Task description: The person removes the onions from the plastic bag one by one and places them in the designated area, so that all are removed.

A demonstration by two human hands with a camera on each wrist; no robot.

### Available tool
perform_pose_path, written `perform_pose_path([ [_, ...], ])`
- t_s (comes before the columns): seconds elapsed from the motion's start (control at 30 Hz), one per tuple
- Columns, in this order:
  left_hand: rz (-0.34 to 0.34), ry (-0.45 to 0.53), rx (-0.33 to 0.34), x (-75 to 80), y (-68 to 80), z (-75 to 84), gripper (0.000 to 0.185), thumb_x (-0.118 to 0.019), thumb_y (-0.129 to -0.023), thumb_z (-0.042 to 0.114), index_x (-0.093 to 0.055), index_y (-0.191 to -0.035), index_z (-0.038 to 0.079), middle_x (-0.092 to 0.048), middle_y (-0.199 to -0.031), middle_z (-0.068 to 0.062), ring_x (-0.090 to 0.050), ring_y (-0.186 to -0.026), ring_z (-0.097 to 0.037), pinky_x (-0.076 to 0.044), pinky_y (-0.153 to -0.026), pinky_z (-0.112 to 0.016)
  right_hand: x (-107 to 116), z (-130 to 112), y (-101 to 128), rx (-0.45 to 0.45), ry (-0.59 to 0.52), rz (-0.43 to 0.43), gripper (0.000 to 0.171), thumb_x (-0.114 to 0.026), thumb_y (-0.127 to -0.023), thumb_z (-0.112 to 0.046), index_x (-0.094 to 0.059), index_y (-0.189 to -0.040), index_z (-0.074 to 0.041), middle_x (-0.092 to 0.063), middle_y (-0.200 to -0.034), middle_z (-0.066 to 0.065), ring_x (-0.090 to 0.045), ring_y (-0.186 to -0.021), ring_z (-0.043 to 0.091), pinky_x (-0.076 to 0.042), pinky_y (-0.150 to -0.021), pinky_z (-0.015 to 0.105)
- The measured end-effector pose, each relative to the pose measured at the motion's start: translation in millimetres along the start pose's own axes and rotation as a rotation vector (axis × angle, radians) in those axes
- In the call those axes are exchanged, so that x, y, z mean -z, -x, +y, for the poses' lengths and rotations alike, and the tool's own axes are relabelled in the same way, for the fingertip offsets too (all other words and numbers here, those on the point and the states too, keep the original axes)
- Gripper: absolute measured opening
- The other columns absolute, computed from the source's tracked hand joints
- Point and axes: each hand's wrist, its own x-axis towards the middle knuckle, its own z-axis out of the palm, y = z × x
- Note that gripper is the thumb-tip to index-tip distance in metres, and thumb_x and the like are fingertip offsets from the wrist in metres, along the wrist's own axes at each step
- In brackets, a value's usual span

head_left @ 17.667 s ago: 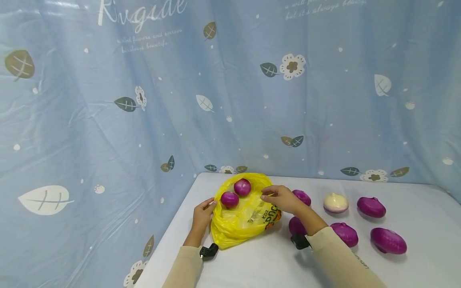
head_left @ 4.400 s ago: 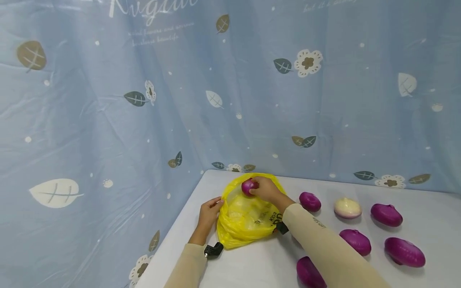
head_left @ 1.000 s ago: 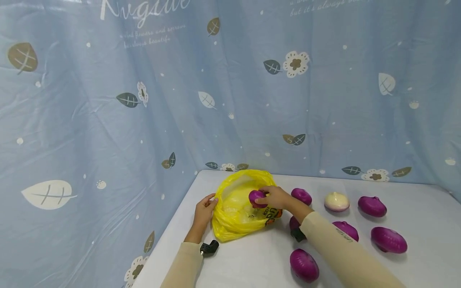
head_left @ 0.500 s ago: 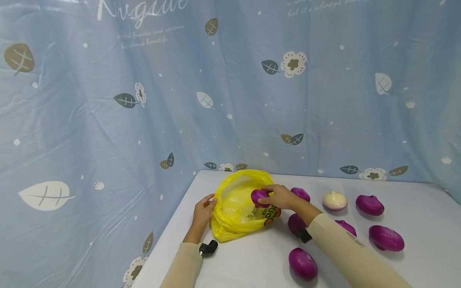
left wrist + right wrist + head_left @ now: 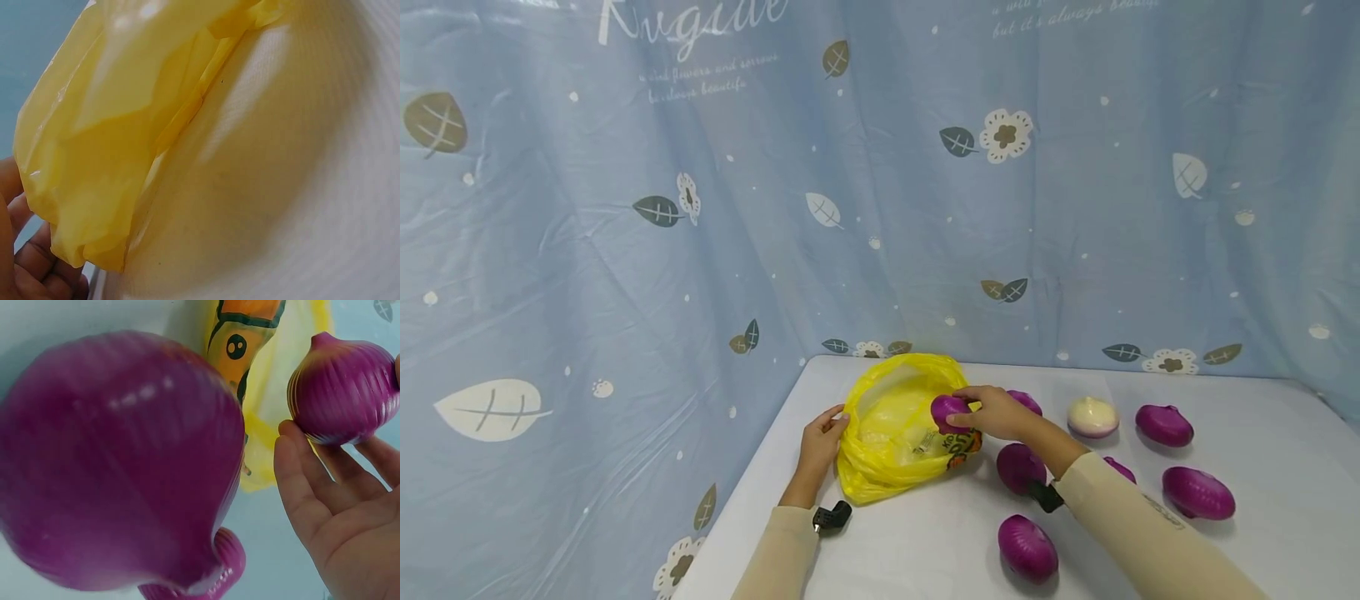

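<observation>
A yellow plastic bag (image 5: 880, 471) lies with its mouth spread towards me, showing no onion inside. At its left rim my left hand (image 5: 817, 446) pinches the plastic; in the left wrist view the curled fingers (image 5: 37, 262) sit at the bag's edge (image 5: 100, 156). My right hand (image 5: 1000, 414) grips a purple onion (image 5: 946, 414) by its sides, over the bag's right edge. The right wrist view shows this onion (image 5: 344, 390) between fingertips and thumb, its pointed tip outward. Much closer to that camera is another purple onion (image 5: 119, 462), large in view.
Right of the bag, a purple onion (image 5: 1021, 468) lies under my right wrist, another (image 5: 1028, 548) nearer me. Further right stand a pale onion (image 5: 1093, 417) and purple ones (image 5: 1164, 426) (image 5: 1198, 492). A patterned blue curtain (image 5: 880, 208) hangs behind the white table (image 5: 917, 550).
Two onions lay in the bag at first. One more onion now lies on the table's front, and my right hand has lifted the other from the bag and moved right. My left hand stays at the rim.
</observation>
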Motion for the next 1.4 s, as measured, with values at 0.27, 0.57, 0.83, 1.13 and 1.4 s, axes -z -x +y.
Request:
perform_pose_path([
  [0.27,0.002,0.003,-0.005,-0.7,-0.3,0.0,0.038,-0.066,-0.094,0.034,-0.066,-0.127,0.017,-0.060,-0.091,-0.006,-0.048,-0.073,-0.017,-0.040,-0.058,-0.022,7.5,2.2,14.9,0.029,-0.013,0.013,0.069,-0.071,-0.085,-0.048,-0.054,-0.137,-0.006,-0.059,-0.130,0.011,-0.059,-0.109,0.030,-0.051,-0.089,0.047],
  [0.57,0.004,0.004,-0.005,0.5,0.3,-0.4,0.037,-0.066,-0.094,0.034,-0.066,-0.127,0.019,-0.061,-0.093,-0.006,-0.049,-0.076,-0.019,-0.041,-0.060,-0.024,15.5,14.5,23.8,0.080,-0.052,0.030,0.064,-0.070,-0.087,-0.045,-0.055,-0.135,-0.005,-0.060,-0.127,0.012,-0.061,-0.101,0.023,-0.053,-0.087,0.043],
  [0.83,-0.007,0.019,-0.008,0.3,0.4,-1.0,0.037,-0.066,-0.094,0.033,-0.066,-0.128,0.017,-0.060,-0.091,-0.007,-0.048,-0.074,-0.018,-0.041,-0.058,-0.023,21.4,20.2,35.0,0.078,-0.038,0.050,0.069,-0.071,-0.086,-0.048,-0.054,-0.135,-0.004,-0.063,-0.121,0.011,-0.060,-0.102,0.025,-0.054,-0.086,0.043],
  [1.13,0.000,0.013,0.000,0.2,1.2,1.7,0.036,-0.066,-0.094,0.032,-0.066,-0.127,0.017,-0.060,-0.092,-0.007,-0.048,-0.074,-0.018,-0.041,-0.058,-0.024,26.6,25.1,45.6,0.088,-0.067,0.058,0.067,-0.070,-0.086,-0.049,-0.056,-0.132,-0.003,-0.065,-0.114,0.006,-0.062,-0.102,0.024,-0.054,-0.086,0.042],
  [1.4,-0.005,0.009,0.003,-0.3,0.2,0.8,0.036,-0.065,-0.095,0.031,-0.066,-0.128,0.018,-0.059,-0.092,-0.006,-0.048,-0.076,-0.018,-0.041,-0.060,-0.024,30.0,29.8,56.1,0.069,-0.056,0.060,0.068,-0.070,-0.085,-0.051,-0.056,-0.134,-0.005,-0.064,-0.116,0.008,-0.061,-0.103,0.024,-0.055,-0.084,0.041],
])
